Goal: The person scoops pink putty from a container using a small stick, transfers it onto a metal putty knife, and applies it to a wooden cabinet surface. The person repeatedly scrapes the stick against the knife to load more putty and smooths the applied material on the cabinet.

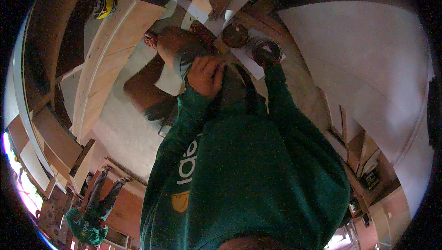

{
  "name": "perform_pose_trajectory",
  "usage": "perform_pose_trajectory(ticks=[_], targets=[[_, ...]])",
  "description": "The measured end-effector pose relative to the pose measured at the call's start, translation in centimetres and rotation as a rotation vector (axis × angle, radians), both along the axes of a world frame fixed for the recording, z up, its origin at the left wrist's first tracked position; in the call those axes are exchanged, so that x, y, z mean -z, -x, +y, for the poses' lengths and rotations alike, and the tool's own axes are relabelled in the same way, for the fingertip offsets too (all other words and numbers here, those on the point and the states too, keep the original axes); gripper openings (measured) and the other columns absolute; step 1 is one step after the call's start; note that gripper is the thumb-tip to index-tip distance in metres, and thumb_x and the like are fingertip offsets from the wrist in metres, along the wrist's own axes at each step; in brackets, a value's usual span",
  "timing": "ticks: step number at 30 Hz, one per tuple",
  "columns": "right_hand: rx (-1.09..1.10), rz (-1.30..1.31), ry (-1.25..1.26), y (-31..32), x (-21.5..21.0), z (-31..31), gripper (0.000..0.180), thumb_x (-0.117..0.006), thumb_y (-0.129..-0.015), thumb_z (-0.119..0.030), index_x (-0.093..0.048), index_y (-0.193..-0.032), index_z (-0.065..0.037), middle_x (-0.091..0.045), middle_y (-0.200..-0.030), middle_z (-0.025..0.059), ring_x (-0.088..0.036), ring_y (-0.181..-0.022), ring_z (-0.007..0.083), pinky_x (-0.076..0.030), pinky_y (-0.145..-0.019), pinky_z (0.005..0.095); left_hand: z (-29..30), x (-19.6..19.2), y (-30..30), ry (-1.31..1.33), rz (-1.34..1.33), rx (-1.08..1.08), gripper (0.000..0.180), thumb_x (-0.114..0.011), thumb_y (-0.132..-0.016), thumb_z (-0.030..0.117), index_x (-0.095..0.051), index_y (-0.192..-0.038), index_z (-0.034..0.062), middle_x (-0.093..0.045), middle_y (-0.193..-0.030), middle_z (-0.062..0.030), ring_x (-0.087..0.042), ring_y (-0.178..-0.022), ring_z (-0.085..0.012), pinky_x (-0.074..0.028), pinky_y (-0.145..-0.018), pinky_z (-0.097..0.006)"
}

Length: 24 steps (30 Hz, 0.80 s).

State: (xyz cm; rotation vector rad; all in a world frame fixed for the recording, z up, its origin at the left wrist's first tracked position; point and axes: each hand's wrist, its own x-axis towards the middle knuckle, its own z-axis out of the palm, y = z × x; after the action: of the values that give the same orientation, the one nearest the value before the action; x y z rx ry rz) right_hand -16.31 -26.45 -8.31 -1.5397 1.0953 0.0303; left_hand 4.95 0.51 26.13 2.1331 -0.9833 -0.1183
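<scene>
My left hand lies over my bent leg near the grey cloth of my shorts, fingers laid along it, holding nothing that I can see. My right hand reaches to an open round can with a pale metal rim. Its fingers are dark against the can's mouth, so their grip is hidden. Just left of this can is a round brown-topped container. Both stand by a white sheet on the floor.
Pale wooden boards curve along the left. A yellow and black tin stands at the upper left. A large whitish panel fills the right. Another person in a green top is at the lower left, farther off.
</scene>
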Motion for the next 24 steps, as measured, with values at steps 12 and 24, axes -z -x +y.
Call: perform_pose_trajectory(ticks=[12, 24], targets=[[0.173, -0.201, -0.355, 2.8, -2.4, -1.0, 0.034, -0.069, -0.094, -0.017, -0.063, -0.127, -0.012, -0.068, -0.124, 0.01, -0.065, -0.11, 0.0279, -0.057, -0.086, 0.0464, 0.2, -0.1, 0.2, 0.032, 0.008, -0.021, 0.017, -0.071, -0.086, 0.007, -0.072, -0.102, 0.0069, -0.068, -0.098, -0.0127, -0.063, -0.087, -0.0355, -0.052, -0.077, -0.045], [0.504, -0.602, -0.794, 2.1, -16.4, 1.0, 0.034, -0.067, -0.096, -0.022, -0.062, -0.128, -0.013, -0.067, -0.126, 0.0103, -0.065, -0.111, 0.0277, -0.057, -0.085, 0.0461, 1.3, 1.9, 0.7, 0.029, -0.03, -0.057, 0.016, -0.071, -0.087, 0.01, -0.071, -0.102, 0.0053, -0.069, -0.101, -0.0143, -0.063, -0.09, -0.0372, -0.053, -0.08, -0.046]])
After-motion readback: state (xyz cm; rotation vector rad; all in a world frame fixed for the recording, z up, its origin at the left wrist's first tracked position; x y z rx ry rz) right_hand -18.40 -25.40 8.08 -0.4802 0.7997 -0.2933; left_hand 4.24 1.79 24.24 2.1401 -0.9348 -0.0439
